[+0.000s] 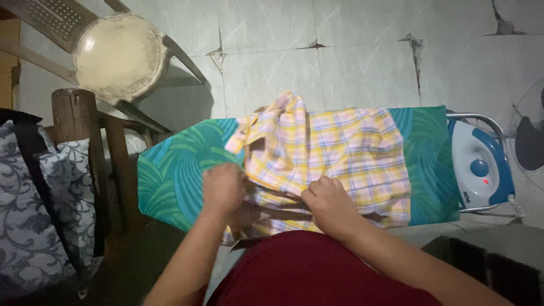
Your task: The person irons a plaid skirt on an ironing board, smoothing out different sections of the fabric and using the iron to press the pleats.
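Note:
A yellow plaid shirt [334, 153] lies spread across an ironing board [175, 170] covered in green and blue leaf-print cloth. My left hand [224, 190] grips the shirt's near edge on the left, fingers curled into the fabric. Just to its right, my right hand [328, 201] pinches the same near edge, which is bunched into folds between the two hands. A blue and white iron [481, 167] rests on the metal stand at the board's right end, apart from both hands.
A plastic chair [113, 54] stands on the tiled floor at the back left. A wooden post [76, 119] and a floral-print bag [39, 209] sit to the left. A fan [530, 141] is at the right edge, a dark box [493, 260] at lower right.

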